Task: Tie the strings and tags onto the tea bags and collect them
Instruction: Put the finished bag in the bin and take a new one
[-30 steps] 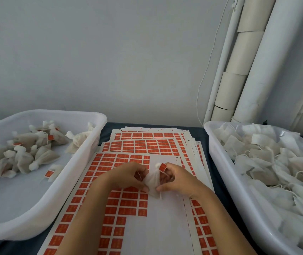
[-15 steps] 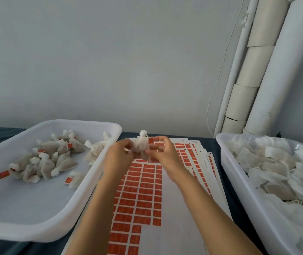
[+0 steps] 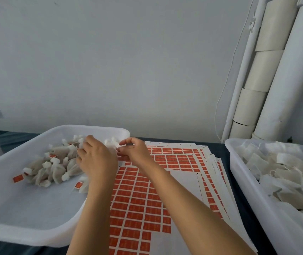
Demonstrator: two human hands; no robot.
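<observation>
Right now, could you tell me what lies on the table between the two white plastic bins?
In the head view, overlapping white sheets of orange tags cover the dark table between left bin and right bin.

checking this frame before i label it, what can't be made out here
- Head view: what the left hand holds, if anything; its back hides the fingers over the left tub.
- Print on the orange tags: too small.
- Right tub: cut off by the frame's right edge.
- Right hand: whether its curled fingers pinch anything.
</observation>
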